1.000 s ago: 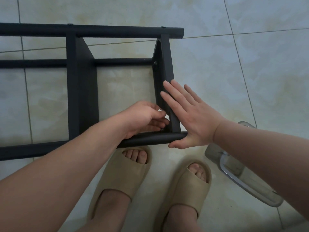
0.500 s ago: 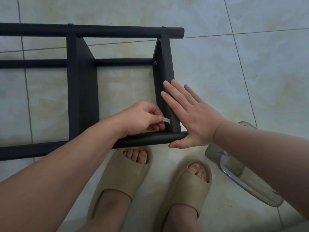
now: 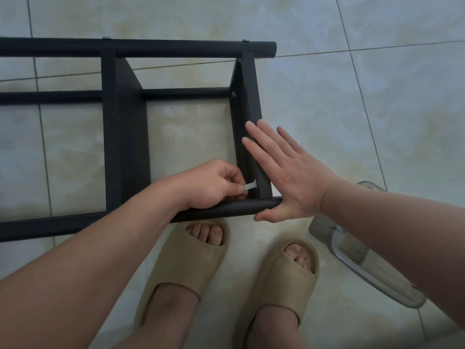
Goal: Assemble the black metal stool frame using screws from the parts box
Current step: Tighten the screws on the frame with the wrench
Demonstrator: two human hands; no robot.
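We judge the frame (image 3: 120,122) stiff and heavy; right hand (image 3: 289,172) braces it, grip released, left hand (image 3: 214,185) pinching a key (image 3: 250,185).

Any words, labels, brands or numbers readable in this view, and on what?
None can be read.
Frame: plain black, no label or marking visible.
Tool pinched by the left hand: too small to show any stamp.
Box: clear, no print visible.
Slippers: plain, no brand visible.
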